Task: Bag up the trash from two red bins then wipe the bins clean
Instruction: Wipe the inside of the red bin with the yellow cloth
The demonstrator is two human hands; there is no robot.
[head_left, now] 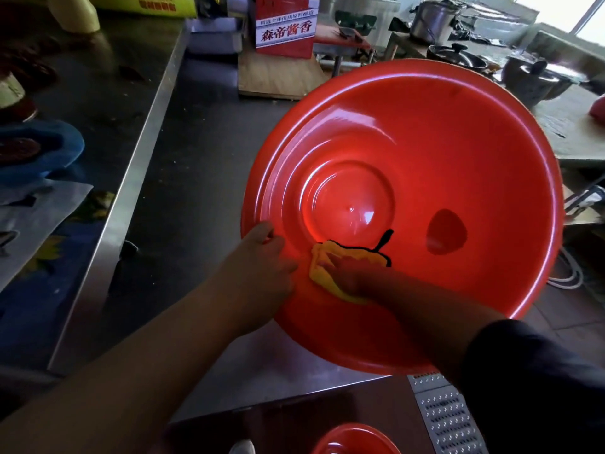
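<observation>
At 6 o'clock the picture's lower edge cuts off a second red bin (355,440); only its far rim shows. The right hand (347,278) covers most of the yellow cloth (318,273). The left hand (258,267) has its fingertips hidden behind the large red bin (458,142) rim at 9 o'clock.

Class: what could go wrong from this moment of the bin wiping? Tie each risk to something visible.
1. The large red plastic bin stands tilted, steadied by the grip of the left hand on its rim; wiping pressure might make it slip.
2. The right hand presses the yellow cloth on one small patch of the near wall, so the far wall may stay unwiped.
</observation>
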